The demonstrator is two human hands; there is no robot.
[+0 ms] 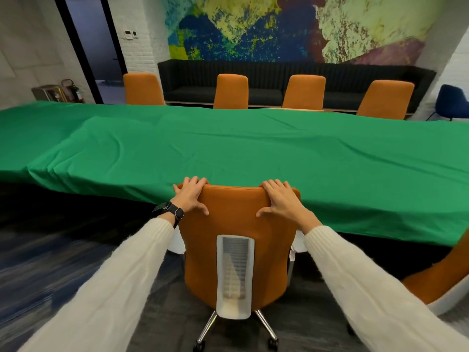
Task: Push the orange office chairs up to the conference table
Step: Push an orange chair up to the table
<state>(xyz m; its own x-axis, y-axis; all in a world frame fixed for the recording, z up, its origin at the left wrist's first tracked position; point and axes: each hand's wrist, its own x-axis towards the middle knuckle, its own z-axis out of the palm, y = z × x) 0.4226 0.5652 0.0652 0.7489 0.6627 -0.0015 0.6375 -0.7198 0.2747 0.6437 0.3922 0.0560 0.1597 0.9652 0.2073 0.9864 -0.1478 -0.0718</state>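
Note:
An orange office chair (236, 224) with a white back panel stands right in front of me, its backrest top level with the near edge of the conference table (228, 148), which is covered in green cloth. My left hand (191, 195) grips the left top corner of the backrest, fingers over the top. My right hand (280, 200) grips the right top corner the same way. The chair's seat is hidden under the table edge. Another orange chair (441, 278) sits at the lower right, partly cut off.
Several orange chairs (231, 91) stand along the table's far side, in front of a black sofa (291, 82). A blue chair (453, 100) is at the far right. A dark doorway (96, 47) and a fire extinguisher (74, 91) are at the far left. Dark carpet lies underfoot.

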